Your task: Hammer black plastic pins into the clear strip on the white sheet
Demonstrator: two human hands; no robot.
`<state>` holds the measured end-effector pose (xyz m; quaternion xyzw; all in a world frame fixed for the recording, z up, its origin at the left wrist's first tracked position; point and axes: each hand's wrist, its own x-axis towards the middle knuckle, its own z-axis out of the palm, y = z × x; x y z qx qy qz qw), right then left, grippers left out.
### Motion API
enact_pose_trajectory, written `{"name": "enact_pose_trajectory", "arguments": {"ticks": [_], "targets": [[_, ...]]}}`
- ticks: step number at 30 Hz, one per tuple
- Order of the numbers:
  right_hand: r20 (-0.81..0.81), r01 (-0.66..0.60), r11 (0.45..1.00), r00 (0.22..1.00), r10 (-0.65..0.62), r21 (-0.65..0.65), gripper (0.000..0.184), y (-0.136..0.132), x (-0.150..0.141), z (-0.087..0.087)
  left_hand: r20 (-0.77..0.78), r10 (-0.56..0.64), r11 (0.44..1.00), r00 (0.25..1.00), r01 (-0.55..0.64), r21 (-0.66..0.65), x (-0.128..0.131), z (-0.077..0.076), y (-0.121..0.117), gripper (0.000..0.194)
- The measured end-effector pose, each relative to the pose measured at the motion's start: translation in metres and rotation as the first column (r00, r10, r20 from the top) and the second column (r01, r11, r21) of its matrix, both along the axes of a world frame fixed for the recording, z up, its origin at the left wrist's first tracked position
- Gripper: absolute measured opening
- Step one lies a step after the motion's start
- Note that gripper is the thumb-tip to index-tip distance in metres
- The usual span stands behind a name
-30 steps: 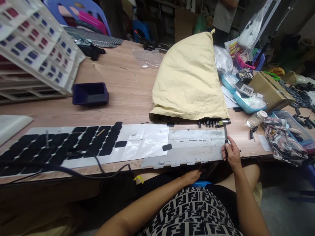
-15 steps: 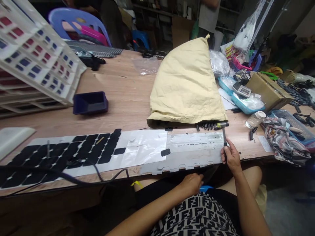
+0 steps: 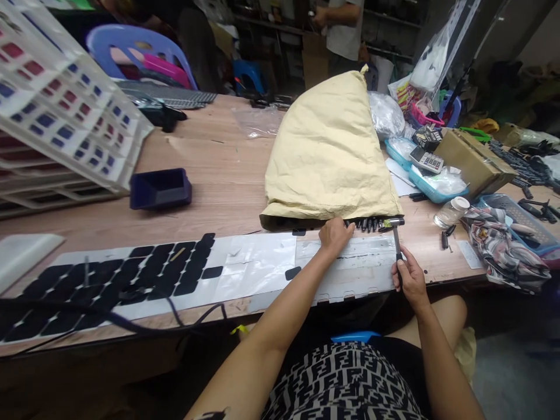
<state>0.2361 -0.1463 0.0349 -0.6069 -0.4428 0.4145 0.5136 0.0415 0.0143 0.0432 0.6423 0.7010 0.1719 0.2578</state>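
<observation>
My right hand [image 3: 408,276] grips the handle of a small hammer [image 3: 396,235], whose metal head rests on the table near a row of small black parts [image 3: 367,223]. My left hand [image 3: 335,234] reaches to the mouth of a large tan paper sack [image 3: 330,149], fingers curled at the black parts there; what they hold is hidden. Both hands lie over the right end of a long grey sheet [image 3: 350,268] with plastic film. Its left part carries several black pads [image 3: 131,277]. One loose black pad [image 3: 293,272] lies mid-sheet.
A dark blue tray [image 3: 160,188] sits on the wooden table [image 3: 219,169]. White racks [image 3: 56,116] stand at left. A black cable [image 3: 131,318] runs along the front edge. Blue baskets, a calculator [image 3: 426,157], a cardboard box [image 3: 475,160] and a jar [image 3: 450,212] crowd the right. A person [image 3: 343,29] stands behind.
My left hand has come up from my lap and reached forward onto the table to the sack's mouth. The right hand and hammer have stayed in place.
</observation>
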Motion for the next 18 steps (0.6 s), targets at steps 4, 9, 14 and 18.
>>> {"name": "enact_pose_trajectory", "arguments": {"ticks": [4, 9, 14, 18], "targets": [[-0.004, -0.003, 1.000, 1.000, 0.003, 0.004, 0.061, -0.001, 0.001, 0.000, -0.046, -0.025, 0.999, 0.999, 0.023, -0.045, -0.012, -0.001, -0.002, 0.020], [-0.020, -0.026, 1.000, 0.999, 0.026, 0.004, 0.060, -0.001, 0.002, -0.001, -0.044, -0.277, 0.961, 0.960, 0.278, 0.010, -0.038, 0.000, -0.024, 0.013], [0.003, -0.021, 1.000, 1.000, 0.021, 0.007, 0.060, -0.002, 0.001, 0.000, 0.083, -0.428, 0.894, 0.900, 0.408, 0.187, -0.032, -0.018, -0.039, 0.013], [0.136, -0.067, 0.998, 0.989, 0.065, 0.008, 0.058, -0.008, 0.000, 0.004, 0.163, -0.410, 0.894, 0.897, 0.360, 0.268, -0.025, -0.028, -0.039, 0.012]]}}
